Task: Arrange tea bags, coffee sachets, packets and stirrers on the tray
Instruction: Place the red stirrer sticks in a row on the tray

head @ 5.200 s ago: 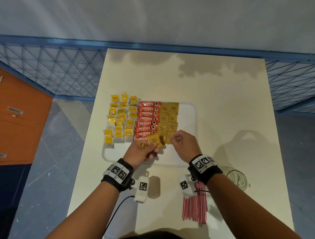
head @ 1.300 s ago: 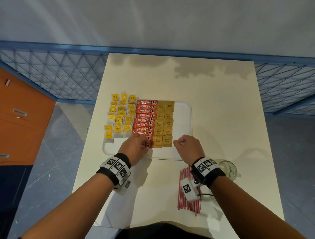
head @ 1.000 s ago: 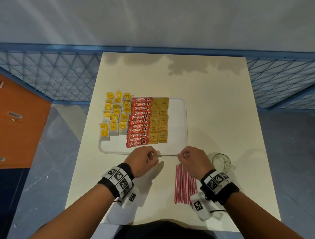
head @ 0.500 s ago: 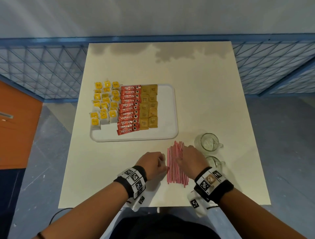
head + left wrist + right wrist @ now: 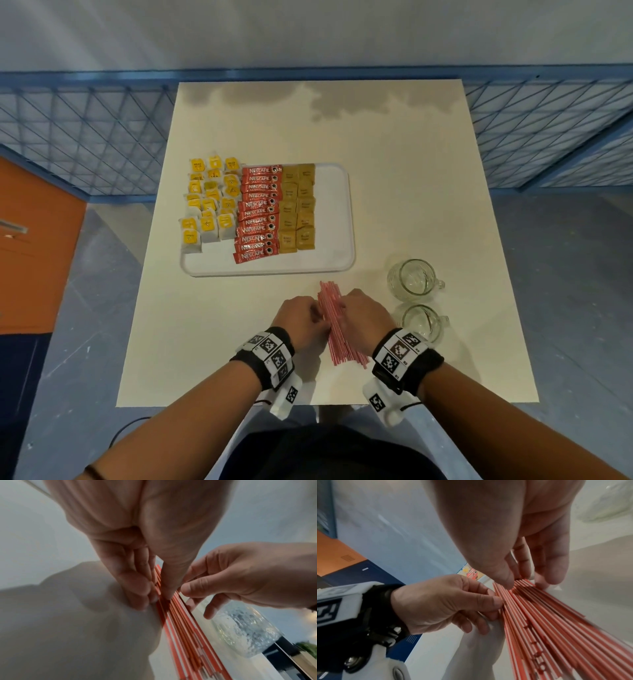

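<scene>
A bundle of red-and-white stirrers (image 5: 346, 346) lies on the table in front of the white tray (image 5: 334, 222). My left hand (image 5: 317, 317) pinches the bundle's left edge, thumb on top of the stirrers (image 5: 188, 635). Opposite it, my right hand (image 5: 346, 308) holds the right side, its thumb on the stirrers (image 5: 547, 628) and its fingers down beside them. On the tray lie yellow tea bags (image 5: 209, 202), red coffee sachets (image 5: 258, 212) and brown packets (image 5: 296, 209) in columns.
Two empty glass mugs (image 5: 411, 279) (image 5: 423, 322) stand just right of my right hand. The tray's right third is bare. A blue mesh fence (image 5: 85, 137) runs behind the cream table (image 5: 394, 154), and an orange cabinet (image 5: 37, 246) stands at the left.
Both hands drew back from the tray's front edge to the stirrers near me and closed in on the bundle from either side. The packets on the tray stay in their columns.
</scene>
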The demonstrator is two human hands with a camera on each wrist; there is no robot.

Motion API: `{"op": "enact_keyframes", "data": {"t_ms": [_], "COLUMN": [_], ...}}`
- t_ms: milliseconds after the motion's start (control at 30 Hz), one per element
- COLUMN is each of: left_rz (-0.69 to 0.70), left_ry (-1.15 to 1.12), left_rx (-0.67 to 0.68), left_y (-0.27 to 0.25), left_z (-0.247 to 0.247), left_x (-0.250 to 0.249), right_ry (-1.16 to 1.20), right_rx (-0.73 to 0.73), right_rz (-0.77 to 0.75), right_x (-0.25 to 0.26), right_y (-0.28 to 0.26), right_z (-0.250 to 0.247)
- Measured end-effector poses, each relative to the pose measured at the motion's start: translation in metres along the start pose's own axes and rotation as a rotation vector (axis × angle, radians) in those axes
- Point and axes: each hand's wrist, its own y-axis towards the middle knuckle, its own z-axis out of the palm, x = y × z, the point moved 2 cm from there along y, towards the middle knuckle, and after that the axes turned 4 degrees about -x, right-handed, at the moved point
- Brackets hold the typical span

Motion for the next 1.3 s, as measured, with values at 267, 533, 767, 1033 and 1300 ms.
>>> {"op": "enact_keyframes", "data": {"t_ms": [267,533,767,1033,1300], "left_rz": [-0.147,-0.133,0.015,0.416,0.455], "left_ry": [-0.168,-0.123,0.173,0.469,0.634], "left_rx": [-0.14,-0.203,-0.191,-0.083,-0.013], "left_y": [-0.006,-0.013,-0.012,-0.006,0.009], "left_z": [-0.014,-0.033,-0.05,-0.05,-0.029], "left_x": [0.032,0.042,0.049,0.03,0.034], "right_ry": [0.057,0.017,0.064,-0.141,-0.309], "right_rx": [0.141,0.205,0.103,0.051,-0.057], "right_rz": [-0.182,-0.318,-0.28,-0.125,-0.252], "right_x": [0.036,0.053,0.038,0.012,0.014], "right_y": [0.02,0.041,0.039,0.027,0.016], "right_z": [-0.006,-0.014,-0.02,-0.007,0.023]}}
